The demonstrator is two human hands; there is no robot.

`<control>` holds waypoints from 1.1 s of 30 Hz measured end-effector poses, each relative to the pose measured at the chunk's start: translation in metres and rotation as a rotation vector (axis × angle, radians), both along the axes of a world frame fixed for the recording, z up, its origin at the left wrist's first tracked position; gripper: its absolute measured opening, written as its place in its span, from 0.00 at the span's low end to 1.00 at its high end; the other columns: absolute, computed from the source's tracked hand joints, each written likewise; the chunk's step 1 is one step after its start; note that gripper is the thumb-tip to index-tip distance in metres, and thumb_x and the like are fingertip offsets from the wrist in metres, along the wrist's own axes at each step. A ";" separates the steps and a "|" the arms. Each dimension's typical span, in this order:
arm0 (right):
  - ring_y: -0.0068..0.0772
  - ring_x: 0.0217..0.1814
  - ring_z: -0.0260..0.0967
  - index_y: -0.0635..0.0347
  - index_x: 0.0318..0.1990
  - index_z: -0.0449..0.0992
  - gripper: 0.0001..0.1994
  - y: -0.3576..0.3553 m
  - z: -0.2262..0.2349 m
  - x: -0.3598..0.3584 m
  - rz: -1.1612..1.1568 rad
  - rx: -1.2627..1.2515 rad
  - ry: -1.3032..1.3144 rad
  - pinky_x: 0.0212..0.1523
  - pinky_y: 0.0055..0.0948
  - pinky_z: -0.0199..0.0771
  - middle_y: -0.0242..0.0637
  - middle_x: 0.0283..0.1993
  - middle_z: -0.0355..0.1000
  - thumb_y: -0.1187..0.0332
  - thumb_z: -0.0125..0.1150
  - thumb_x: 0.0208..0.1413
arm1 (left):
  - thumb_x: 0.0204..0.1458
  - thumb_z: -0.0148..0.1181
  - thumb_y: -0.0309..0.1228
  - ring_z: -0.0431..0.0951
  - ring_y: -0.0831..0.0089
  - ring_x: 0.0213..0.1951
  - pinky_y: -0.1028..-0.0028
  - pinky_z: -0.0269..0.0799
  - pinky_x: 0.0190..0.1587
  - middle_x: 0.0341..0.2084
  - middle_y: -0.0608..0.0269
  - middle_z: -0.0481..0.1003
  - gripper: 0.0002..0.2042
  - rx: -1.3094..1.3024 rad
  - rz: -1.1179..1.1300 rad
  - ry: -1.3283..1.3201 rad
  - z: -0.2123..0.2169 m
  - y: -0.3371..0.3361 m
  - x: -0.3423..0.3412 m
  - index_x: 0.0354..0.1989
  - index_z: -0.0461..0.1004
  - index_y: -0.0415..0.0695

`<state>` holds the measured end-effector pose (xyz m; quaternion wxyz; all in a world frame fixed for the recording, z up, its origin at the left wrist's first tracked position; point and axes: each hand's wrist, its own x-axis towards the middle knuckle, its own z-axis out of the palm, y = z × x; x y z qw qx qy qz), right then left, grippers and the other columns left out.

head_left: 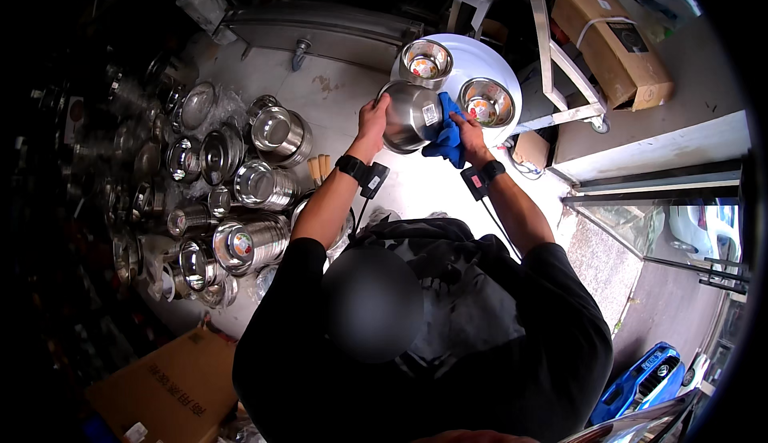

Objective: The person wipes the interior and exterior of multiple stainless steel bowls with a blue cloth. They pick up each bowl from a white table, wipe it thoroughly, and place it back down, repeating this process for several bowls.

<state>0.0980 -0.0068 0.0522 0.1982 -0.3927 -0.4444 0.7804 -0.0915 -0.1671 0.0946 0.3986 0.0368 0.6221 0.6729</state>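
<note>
A shiny steel bowl point(410, 119) is tilted in front of me, its outer side with a small white label facing up. My left hand point(374, 123) grips its left edge, fingers partly behind the metal. On the bowl's right side, my right hand point(470, 132) is closed on a bunched blue cloth point(450, 132), which touches the steel. Just beyond, two more steel bowls, a far one point(426, 60) and a right one point(486, 103), stand on a round white tabletop point(504, 67), each with a coloured sticker inside. Each wrist wears a black strap with a small box.
Many stacked steel pots and bowls point(256, 183) crowd the floor at left, some in clear plastic. A cardboard box point(172, 387) lies at lower left, another box point(612, 47) at upper right. A metal frame with a caster point(576, 111) stands right of the table.
</note>
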 end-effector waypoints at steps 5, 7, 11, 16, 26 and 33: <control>0.39 0.50 0.76 0.55 0.56 0.78 0.21 0.005 0.042 -0.001 -0.015 0.870 -0.121 0.52 0.34 0.76 0.41 0.50 0.77 0.58 0.67 0.58 | 0.63 0.59 0.45 0.77 0.67 0.39 0.61 0.79 0.40 0.36 0.63 0.77 0.16 0.092 0.194 -0.087 -0.008 -0.003 -0.010 0.41 0.79 0.44; 0.50 0.58 0.71 0.49 0.55 0.80 0.21 -0.026 0.084 -0.008 0.107 1.281 -0.237 0.57 0.41 0.74 0.43 0.60 0.71 0.55 0.68 0.55 | 0.62 0.59 0.45 0.77 0.66 0.41 0.60 0.79 0.42 0.37 0.62 0.77 0.16 0.057 0.176 -0.098 -0.010 -0.005 -0.008 0.41 0.78 0.44; 0.50 0.64 0.66 0.46 0.56 0.77 0.24 -0.047 0.080 -0.020 0.151 1.365 -0.423 0.59 0.45 0.72 0.41 0.62 0.67 0.48 0.67 0.55 | 0.61 0.60 0.47 0.78 0.64 0.43 0.59 0.81 0.41 0.39 0.61 0.76 0.16 -0.038 0.069 -0.095 -0.005 0.000 0.002 0.39 0.77 0.46; 0.49 0.61 0.69 0.49 0.55 0.76 0.25 -0.041 0.073 -0.026 0.116 1.178 -0.544 0.56 0.46 0.73 0.42 0.59 0.69 0.46 0.65 0.55 | 0.61 0.60 0.45 0.79 0.64 0.40 0.61 0.83 0.39 0.36 0.60 0.75 0.14 -0.045 -0.014 -0.093 -0.007 -0.014 -0.001 0.39 0.76 0.46; 0.44 0.49 0.78 0.62 0.54 0.74 0.24 -0.026 0.015 -0.029 0.162 0.658 -0.454 0.51 0.38 0.75 0.51 0.46 0.79 0.53 0.64 0.58 | 0.61 0.61 0.44 0.79 0.70 0.38 0.67 0.79 0.35 0.36 0.65 0.77 0.13 0.173 0.061 -0.230 -0.014 -0.032 -0.044 0.39 0.78 0.47; 0.48 0.63 0.70 0.36 0.71 0.66 0.31 -0.040 0.021 0.032 0.286 0.871 -0.396 0.67 0.35 0.65 0.49 0.62 0.71 0.71 0.58 0.58 | 0.60 0.60 0.35 0.78 0.76 0.34 0.74 0.76 0.38 0.34 0.68 0.77 0.09 0.335 -0.216 -0.069 -0.014 -0.001 -0.043 0.43 0.77 0.44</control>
